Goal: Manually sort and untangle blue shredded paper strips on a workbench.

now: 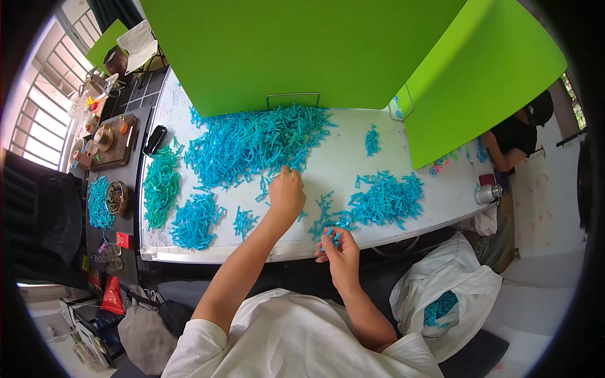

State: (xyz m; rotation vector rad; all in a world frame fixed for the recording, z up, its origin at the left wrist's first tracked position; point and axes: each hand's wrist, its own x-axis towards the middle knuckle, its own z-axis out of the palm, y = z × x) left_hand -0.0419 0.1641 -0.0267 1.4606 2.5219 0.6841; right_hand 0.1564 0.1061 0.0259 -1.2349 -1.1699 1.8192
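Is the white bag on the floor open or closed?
Open: the white bag gapes at its mouth, and blue pieces show inside.

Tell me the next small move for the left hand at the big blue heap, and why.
Probably pinch one or two pieces off the heap's near edge and carry them back. The left hand rests with fingertips at the lower edge of the big pile of blue plastic pieces, while the right hand already cups a few blue pieces near the table's front edge.
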